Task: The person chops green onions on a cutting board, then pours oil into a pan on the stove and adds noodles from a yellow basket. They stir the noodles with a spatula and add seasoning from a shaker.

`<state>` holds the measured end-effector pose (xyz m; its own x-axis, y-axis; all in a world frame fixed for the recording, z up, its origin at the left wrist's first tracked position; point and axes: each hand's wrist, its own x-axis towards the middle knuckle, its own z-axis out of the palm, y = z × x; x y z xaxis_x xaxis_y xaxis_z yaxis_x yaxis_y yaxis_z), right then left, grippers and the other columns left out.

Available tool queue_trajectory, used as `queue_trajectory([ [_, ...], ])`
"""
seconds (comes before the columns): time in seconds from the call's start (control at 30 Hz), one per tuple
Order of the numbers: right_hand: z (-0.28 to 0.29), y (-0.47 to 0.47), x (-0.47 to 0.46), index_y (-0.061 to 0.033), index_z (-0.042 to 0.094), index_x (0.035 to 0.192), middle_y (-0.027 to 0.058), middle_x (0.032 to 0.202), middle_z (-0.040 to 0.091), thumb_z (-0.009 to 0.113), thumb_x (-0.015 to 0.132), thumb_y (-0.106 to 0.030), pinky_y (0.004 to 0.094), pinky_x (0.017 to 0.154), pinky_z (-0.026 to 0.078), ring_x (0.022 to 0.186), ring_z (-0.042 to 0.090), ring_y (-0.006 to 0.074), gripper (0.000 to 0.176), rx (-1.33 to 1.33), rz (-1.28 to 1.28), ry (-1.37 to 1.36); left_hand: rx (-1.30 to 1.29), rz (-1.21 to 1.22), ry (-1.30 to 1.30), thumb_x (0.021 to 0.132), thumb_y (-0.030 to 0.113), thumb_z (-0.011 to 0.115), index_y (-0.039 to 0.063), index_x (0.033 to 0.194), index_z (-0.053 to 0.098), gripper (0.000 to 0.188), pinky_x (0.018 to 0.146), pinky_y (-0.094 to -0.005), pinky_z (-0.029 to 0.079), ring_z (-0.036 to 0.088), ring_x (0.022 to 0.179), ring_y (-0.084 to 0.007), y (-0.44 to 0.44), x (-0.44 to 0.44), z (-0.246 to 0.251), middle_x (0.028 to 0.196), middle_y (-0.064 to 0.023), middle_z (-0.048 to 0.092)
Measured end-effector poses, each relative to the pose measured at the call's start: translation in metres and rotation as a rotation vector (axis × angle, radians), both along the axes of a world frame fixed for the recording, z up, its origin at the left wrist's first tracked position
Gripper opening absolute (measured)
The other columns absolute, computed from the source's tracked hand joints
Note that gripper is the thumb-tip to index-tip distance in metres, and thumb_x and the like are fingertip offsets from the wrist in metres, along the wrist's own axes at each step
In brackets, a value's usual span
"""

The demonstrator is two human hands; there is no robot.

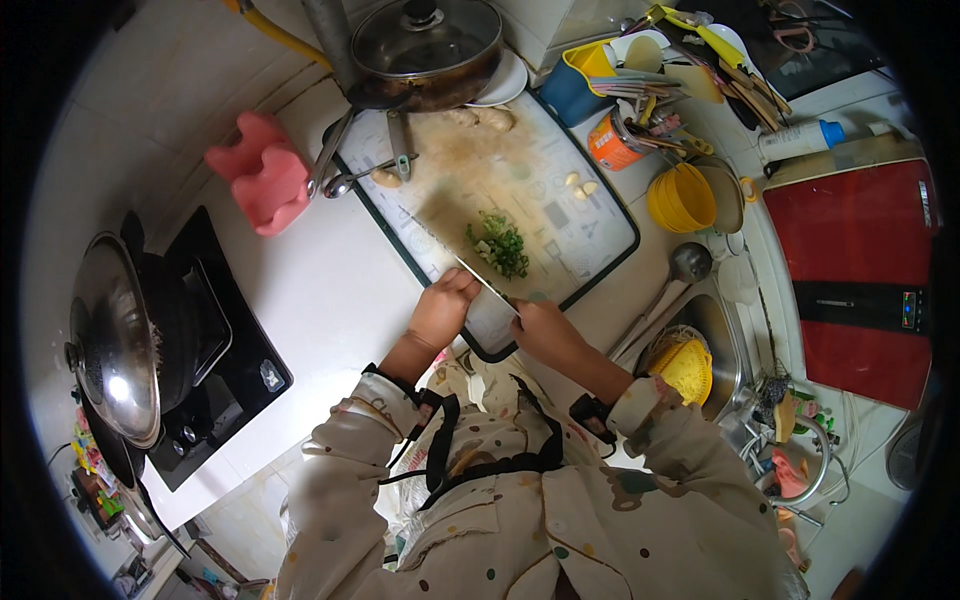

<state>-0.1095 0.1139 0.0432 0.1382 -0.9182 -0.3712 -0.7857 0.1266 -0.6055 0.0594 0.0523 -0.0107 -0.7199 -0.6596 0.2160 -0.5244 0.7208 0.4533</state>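
My right hand point(538, 328) grips the handle end of a kitchen knife point(480, 277), whose thin blade edge shows slanting up and left over the cutting board point(600, 273). My left hand point(448, 304) is beside the blade, its fingers bent close to it; whether it holds something there is hidden. Just beyond the knife lies a small heap of chopped green onion point(501, 246). Peeled garlic cloves point(580, 187) lie on the board's right part. Ginger pieces point(491, 118) are at its far edge, and a peeler point(399, 146) and a spoon point(339, 185) are at the upper left.
A lidded pan point(427, 56) stands behind the board. Left are a pink plastic rack point(262, 176) and a stove point(225, 390) with a lidded wok point(120, 337). Right are utensil holders point(576, 86), yellow bowls point(681, 196), a ladle point(690, 262) and a sink point(731, 352) with a yellow basket point(684, 373).
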Motion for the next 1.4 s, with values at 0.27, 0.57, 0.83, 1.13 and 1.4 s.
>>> queue_trajectory([
  [0.27,0.011,-0.009,0.002,0.0068,0.053,0.078,0.0245,0.066,0.055,0.05,0.071,-0.003,0.0436,0.06,0.044,0.065,0.055,0.0391,0.013,0.034,-0.059,-0.106,-0.006,0.01,0.056,0.061,0.003,0.053,0.003,0.077,0.057,0.017,0.068,-0.029,0.046,0.053,0.078,-0.0221,0.0,0.0,-0.003,0.077,-0.0071,0.052],
  [0.57,-0.003,-0.01,0.007,0.0071,0.053,0.078,0.0242,0.064,0.053,0.05,0.072,-0.004,0.042,0.058,0.043,0.061,0.053,0.0387,0.013,-0.081,-0.032,-0.084,-0.034,0.0,0.051,0.062,0.005,0.051,0.004,0.078,0.056,0.017,0.068,-0.0279,0.046,0.052,0.079,-0.021,0.0,0.0,-0.005,0.077,-0.0059,0.052],
  [0.83,0.004,-0.008,0.006,0.0067,0.054,0.08,0.0243,0.062,0.052,0.051,0.071,-0.005,0.0416,0.057,0.043,0.06,0.053,0.0383,0.015,-0.079,-0.064,-0.11,-0.029,0.015,0.061,0.06,0.003,0.054,0.003,0.082,0.058,0.022,0.07,-0.0289,0.046,0.053,0.079,-0.0229,0.001,0.001,-0.005,0.078,-0.0072,0.053],
  [1.13,-0.008,-0.013,0.01,0.0069,0.053,0.078,0.0257,0.066,0.053,0.051,0.07,-0.005,0.0438,0.06,0.043,0.066,0.054,0.04,0.015,-0.058,-0.039,-0.1,0.021,0.007,0.083,0.059,0.001,0.054,0.002,0.08,0.057,0.021,0.068,-0.0293,0.046,0.052,0.078,-0.0235,0.002,0.002,-0.005,0.078,-0.0069,0.052],
  [1.4,-0.001,-0.015,0.007,0.0071,0.053,0.078,0.024,0.062,0.052,0.051,0.072,-0.007,0.041,0.054,0.042,0.059,0.053,0.0382,0.016,-0.088,-0.08,-0.139,0.024,0.04,0.095,0.061,0.0,0.054,0.003,0.08,0.057,0.019,0.067,-0.0295,0.047,0.053,0.078,-0.0232,0.004,0.003,-0.006,0.081,-0.0065,0.053],
])
